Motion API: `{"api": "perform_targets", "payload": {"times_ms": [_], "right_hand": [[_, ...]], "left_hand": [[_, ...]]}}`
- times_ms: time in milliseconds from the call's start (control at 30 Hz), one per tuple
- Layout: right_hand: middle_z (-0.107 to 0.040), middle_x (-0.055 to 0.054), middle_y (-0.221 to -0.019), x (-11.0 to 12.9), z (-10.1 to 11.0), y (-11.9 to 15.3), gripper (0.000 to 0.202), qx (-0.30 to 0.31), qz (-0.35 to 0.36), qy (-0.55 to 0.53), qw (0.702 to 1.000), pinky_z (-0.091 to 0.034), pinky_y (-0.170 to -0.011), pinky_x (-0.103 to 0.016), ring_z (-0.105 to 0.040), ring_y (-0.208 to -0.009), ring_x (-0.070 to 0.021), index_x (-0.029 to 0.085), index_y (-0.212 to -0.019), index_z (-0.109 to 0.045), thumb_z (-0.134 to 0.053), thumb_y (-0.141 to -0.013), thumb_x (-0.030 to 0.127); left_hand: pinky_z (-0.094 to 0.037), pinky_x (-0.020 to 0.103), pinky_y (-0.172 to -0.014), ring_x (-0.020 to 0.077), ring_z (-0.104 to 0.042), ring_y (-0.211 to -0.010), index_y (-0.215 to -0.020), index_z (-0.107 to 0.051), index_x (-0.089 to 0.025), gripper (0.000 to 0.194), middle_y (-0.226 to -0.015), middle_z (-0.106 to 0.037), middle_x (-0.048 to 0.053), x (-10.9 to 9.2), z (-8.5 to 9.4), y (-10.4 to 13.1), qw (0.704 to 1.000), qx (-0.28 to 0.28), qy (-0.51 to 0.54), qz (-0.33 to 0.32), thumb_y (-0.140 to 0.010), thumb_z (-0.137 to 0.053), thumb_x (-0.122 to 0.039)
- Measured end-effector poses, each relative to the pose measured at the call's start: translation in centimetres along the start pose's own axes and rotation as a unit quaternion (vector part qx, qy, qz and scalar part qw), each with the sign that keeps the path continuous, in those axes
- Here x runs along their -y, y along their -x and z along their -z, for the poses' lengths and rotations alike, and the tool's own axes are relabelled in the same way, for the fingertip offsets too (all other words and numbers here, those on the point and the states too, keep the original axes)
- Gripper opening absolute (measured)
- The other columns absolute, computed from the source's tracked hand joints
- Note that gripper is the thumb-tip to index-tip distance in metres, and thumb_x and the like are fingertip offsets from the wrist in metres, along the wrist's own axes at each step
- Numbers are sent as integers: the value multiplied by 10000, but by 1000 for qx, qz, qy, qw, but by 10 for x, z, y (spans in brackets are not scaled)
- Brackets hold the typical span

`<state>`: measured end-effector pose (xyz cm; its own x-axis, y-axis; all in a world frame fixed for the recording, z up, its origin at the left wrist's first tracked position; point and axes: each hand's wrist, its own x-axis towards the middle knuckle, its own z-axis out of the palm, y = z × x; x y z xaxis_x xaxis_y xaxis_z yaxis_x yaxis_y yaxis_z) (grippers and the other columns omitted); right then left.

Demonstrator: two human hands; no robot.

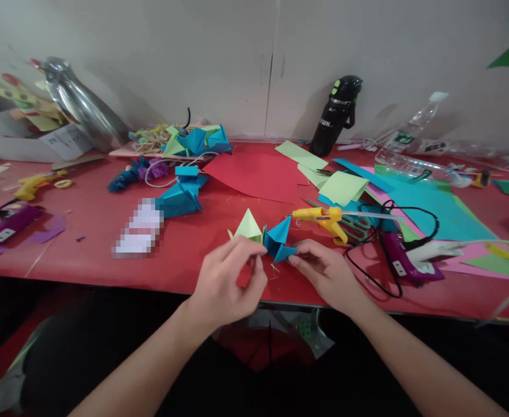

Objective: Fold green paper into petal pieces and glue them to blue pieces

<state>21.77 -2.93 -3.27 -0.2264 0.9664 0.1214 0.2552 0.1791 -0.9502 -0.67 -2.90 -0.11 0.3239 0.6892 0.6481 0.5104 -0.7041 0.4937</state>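
Note:
Just above the front edge of the table, a blue folded paper piece sits against a light green folded paper piece. Whether the two are joined I cannot tell. My left hand is closed, thumb and forefinger pinching where the green and blue papers meet; its fingers hide the lower part of the green one. My right hand pinches the right tip of the blue paper. Right behind that hand lies a yellow glue gun, its nozzle close to the blue point, with scissors partly under it.
A purple power strip and looping black cable lie to the right, beside coloured sheets. Behind are red paper, a black bottle and a clear bottle. More blue folded paper and another glue gun lie left.

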Motion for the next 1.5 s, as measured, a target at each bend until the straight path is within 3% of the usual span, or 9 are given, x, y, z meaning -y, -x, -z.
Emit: {"api": "perform_targets", "payload": {"times_ms": [100,233,500,800,900,1033,1233,1333,1500], "right_hand": [[-651,-20,-927,-1,-4,-1,63,7,17,15,1000,-508,-784,-278,-624,-874,-170,236,-935,-650,-618,-956,286],[-668,-30,-967,-2,-6,-1,64,13,23,33,999,-512,-816,-293,-637,-909,-177,240,-968,-659,-598,-965,259],[-689,-27,-997,-3,-5,-1,84,-5,44,79,996,-516,-856,-316,-650,-943,-186,245,-995,-660,-579,-973,254],[-715,-59,-1089,27,15,-9,119,-132,113,167,971,-529,-944,-414,-663,-1056,-251,263,-1023,-686,-589,-954,258],[-724,-61,-1057,55,12,-28,130,-111,152,187,964,-554,-882,-410,-680,-951,-241,269,-1019,-682,-567,-960,255],[-722,-43,-1092,88,-17,-73,186,12,215,176,961,-536,-892,-359,-667,-999,-213,256,-1069,-677,-530,-960,224],[-711,-58,-1062,95,-63,-137,156,122,256,193,939,-489,-896,-317,-648,-1003,-189,172,-999,-693,-556,-929,197],[-729,-75,-1028,90,-53,-157,132,105,219,233,942,-491,-843,-313,-657,-950,-192,150,-964,-713,-609,-904,206],[-756,-70,-882,82,6,-185,78,73,131,333,931,-499,-794,-344,-668,-811,-196,162,-862,-745,-684,-841,206]], "left_hand": [[-494,238,-595,116,-583,-633,-1036,-631,-186,150,-790,-627,-4,-7,-14,10,993,92,-16,72,-906,-575,-138],[-492,236,-582,102,-598,-588,-1075,-622,-192,170,-889,-693,3,0,-30,18,984,84,-33,156,-907,-644,-209],[-465,250,-600,153,-651,-675,-961,-651,-196,49,-831,-710,15,13,-37,11,980,111,-39,160,-940,-653,-240],[-466,260,-585,161,-659,-627,-949,-703,-183,104,-758,-729,25,17,-45,3,979,101,-49,167,-923,-672,-279],[-468,260,-558,163,-651,-582,-936,-704,-170,149,-707,-715,30,19,-49,-1,980,103,-46,164,-908,-693,-316],[-468,260,-537,172,-655,-569,-768,-672,-155,171,-651,-686,49,25,-58,-6,982,100,-61,145,-926,-621,-193],[-475,259,-557,170,-650,-574,-729,-646,-162,230,-626,-660,38,34,-51,-1,982,76,-71,156,-947,-582,-200],[-397,238,-500,143,-586,-499,-695,-616,-172,284,-543,-588,6,37,-42,0,977,84,-73,183,-966,-575,-246],[-376,230,-504,123,-548,-465,-769,-654,-176,229,-532,-576,-11,36,-36,-5,971,96,-35,218,-970,-581,-258]]}}
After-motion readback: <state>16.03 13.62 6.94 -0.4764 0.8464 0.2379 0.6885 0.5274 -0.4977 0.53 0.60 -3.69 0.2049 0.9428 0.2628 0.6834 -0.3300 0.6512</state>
